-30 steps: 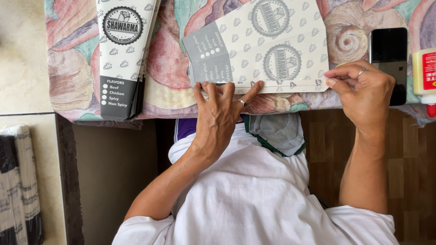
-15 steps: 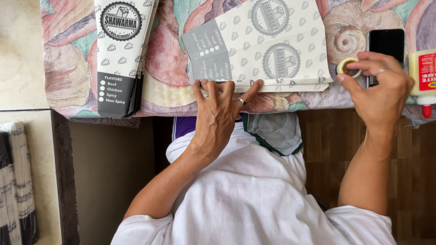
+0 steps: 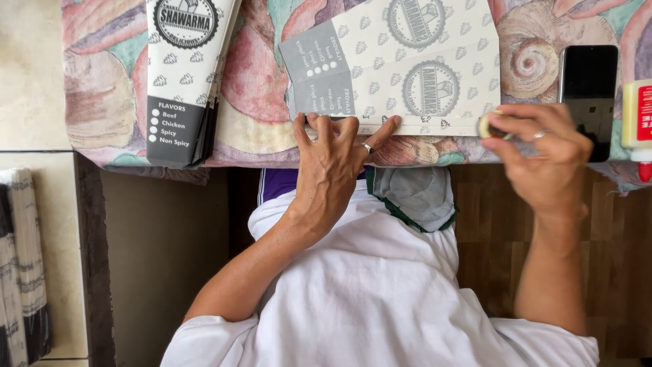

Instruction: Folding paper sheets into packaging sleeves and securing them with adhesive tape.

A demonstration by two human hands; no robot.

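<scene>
Head view: left hand (image 3: 331,163) spread, fingertips pressing flat carton (image 3: 401,64) at counter (image 3: 258,102) edge. Right hand (image 3: 543,153) pinching small round tape roll (image 3: 490,127) beside carton's right corner. Phone (image 3: 587,88) near; carton stack (image 3: 183,75) left.

Tabletop (image 3: 102,102) under a soft cloth with big painted shells in pink, green and cream. Pale tiled floor (image 3: 30,75) on the left, brown wood floor (image 3: 489,238) on the right. Bright, even daylight everywhere.
</scene>
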